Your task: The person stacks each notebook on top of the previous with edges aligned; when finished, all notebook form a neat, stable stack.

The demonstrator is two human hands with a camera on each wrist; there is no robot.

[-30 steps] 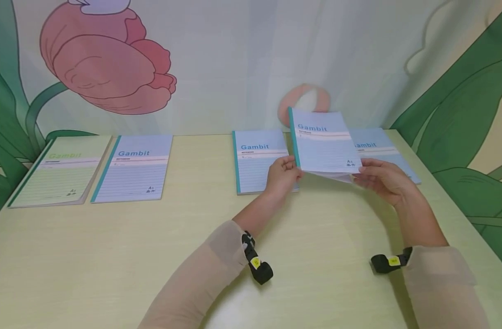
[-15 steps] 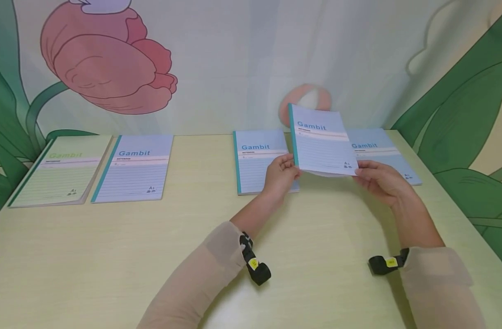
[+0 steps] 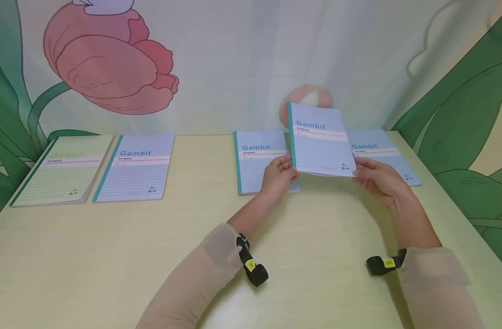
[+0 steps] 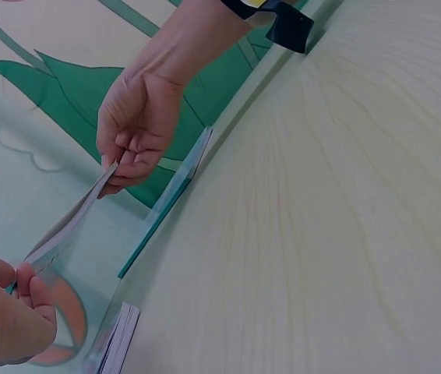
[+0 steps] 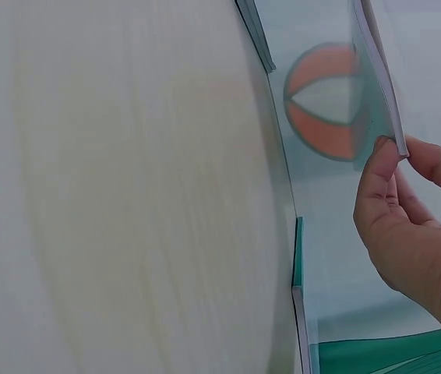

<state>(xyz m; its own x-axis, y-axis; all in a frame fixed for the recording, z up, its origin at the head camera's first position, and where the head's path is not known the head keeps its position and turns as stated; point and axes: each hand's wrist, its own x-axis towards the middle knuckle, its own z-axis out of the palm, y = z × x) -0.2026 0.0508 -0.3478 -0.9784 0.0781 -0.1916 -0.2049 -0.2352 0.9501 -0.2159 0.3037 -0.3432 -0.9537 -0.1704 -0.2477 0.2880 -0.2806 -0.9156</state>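
Raised above the table is a blue Gambit notebook (image 3: 322, 141) with a teal spine, its front cover toward the head camera. My left hand (image 3: 277, 177) pinches its lower left corner by the spine. At the lower right corner, my right hand (image 3: 378, 180) grips it between thumb and fingers. In the left wrist view, both hands hold the notebook (image 4: 68, 214) by its near edge. The right wrist view shows the right hand (image 5: 411, 218) with its thumb and fingertips on the notebook's corner (image 5: 388, 101).
A blue notebook (image 3: 255, 171) lies behind my left hand, and a lighter blue one (image 3: 384, 153) lies partly hidden at right. At far left lie a green notebook (image 3: 61, 173) and another blue notebook (image 3: 131, 169). A painted curtain (image 3: 222, 68) hangs behind the table (image 3: 172, 251).
The held notebook has risen slightly and shifted a little left, tilting more upright, and its lower pages show less. Both hands have moved slightly left with it.
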